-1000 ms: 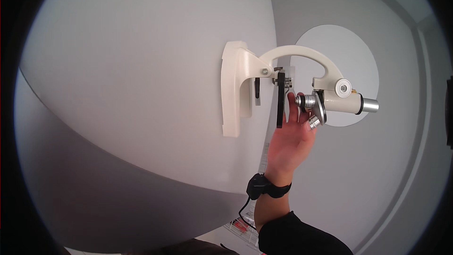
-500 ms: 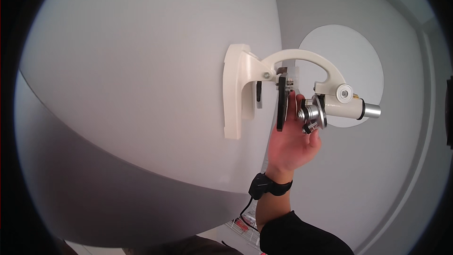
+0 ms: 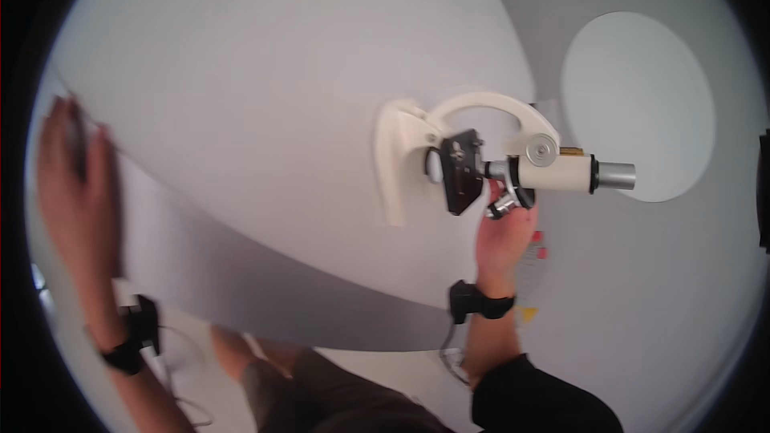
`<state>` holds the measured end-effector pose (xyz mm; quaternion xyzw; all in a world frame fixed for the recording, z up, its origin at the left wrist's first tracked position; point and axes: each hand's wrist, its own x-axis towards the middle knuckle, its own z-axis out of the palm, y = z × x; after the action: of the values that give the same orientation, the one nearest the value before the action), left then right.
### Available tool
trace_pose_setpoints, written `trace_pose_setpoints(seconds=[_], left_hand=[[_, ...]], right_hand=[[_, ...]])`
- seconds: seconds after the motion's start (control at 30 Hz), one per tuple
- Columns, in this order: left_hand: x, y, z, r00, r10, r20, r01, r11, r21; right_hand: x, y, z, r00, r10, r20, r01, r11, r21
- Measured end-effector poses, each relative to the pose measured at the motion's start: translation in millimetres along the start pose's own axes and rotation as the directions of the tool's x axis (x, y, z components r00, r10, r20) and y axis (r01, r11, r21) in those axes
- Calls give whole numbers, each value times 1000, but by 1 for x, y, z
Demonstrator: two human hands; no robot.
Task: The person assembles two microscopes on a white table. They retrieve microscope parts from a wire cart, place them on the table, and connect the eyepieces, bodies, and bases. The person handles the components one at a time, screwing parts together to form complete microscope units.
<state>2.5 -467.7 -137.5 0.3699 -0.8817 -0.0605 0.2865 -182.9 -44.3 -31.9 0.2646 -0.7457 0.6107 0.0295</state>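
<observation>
Left hand (image 3: 74,184): laid flat on the left edge of the surface (image 3: 265,96), fingers stretched out, nothing gripped; black band worn at the wrist.
Surface: white, matte, smooth, curved edge; no containers seen on it.
Microscope (image 3: 489,160): placed on the surface right of centre. Cream, glossy base and curved arm, black flat stage, cream tube ended by a silver metal eyepiece, silver objectives under the tube.
Right hand (image 3: 504,236): raised from below, fingertips closed on the silver objectives (image 3: 504,205) between stage and tube; black wrist band worn.
Round disc (image 3: 638,104): pale, flat, circular, seen beyond the eyepiece at far right.
</observation>
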Motion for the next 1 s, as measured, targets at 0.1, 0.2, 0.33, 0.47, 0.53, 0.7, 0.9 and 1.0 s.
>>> trace_pose_setpoints(seconds=[0.1, 0.2, 0.33, 0.47, 0.53, 0.7, 0.9, 1.0], left_hand=[[0, 12, -6, 998, 26, 65, -27, 1000, 12], [7, 24, -12, 997, -8, 75, 9, 1000, -7], [14, 33, -20, 992, 4, 127, -4, 1000, 1], [20, 28, -25, 986, -10, 166, 13, 1000, -16], [24, 29, -24, 982, -15, 186, 22, 999, -34], [30, 26, -29, 979, 13, 205, 20, 988, -154], [52, 35, -44, 957, -59, 285, 220, 787, -577], [129, 80, -31, 903, 182, 390, 191, 643, -741]], right_hand=[[-13, -5, -21, 991, 112, -66, -121, 980, -160], [-20, -17, 11, 964, -39, -262, -48, 946, -320], [-83, -44, 46, 969, 34, -243, -129, 913, -386], [-70, -82, 128, 959, 225, 171, -176, 949, -261], [-52, -67, 158, 958, 136, 254, -47, 944, -325], [-12, -22, 204, 935, 16, 354, 179, 841, -511], [-3, -9, 212, 920, 13, 391, 257, 735, -627], [-9, -2, 210, 913, 121, 389, 192, 714, -673]])
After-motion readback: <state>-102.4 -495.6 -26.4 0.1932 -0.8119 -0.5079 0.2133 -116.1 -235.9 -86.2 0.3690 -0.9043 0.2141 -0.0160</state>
